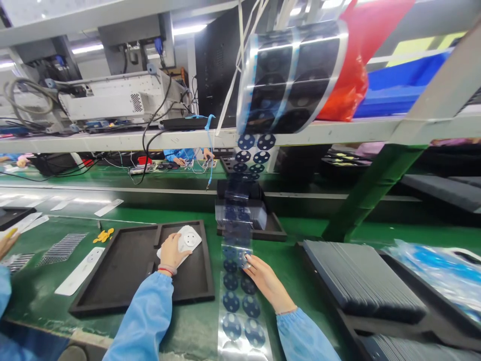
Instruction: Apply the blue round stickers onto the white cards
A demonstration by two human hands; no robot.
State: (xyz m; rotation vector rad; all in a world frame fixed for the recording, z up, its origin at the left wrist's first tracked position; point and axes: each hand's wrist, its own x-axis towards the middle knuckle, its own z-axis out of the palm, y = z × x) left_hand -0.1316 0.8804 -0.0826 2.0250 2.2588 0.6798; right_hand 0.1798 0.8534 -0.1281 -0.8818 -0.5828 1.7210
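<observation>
My left hand (172, 253) is closed on a white plate (190, 238) with a round socket-like part, held over the right part of a black tray (124, 265). A clear strip (240, 301) with two rows of dark round stickers hangs from a large roll (293, 75) on the shelf and runs down onto the green table. My right hand (263, 278) pinches at the strip's right row, its thumb and fingertips together around a small round sticker.
Left of the tray lie a white panel (80, 271), yellow pieces (103, 234) and a striped sheet (63, 248). Stacked grey sheets (361, 276) fill a tray at right, beside plastic bags (443, 273). A shelf edge (180, 140) crosses above. Other people's hands show at far left and behind.
</observation>
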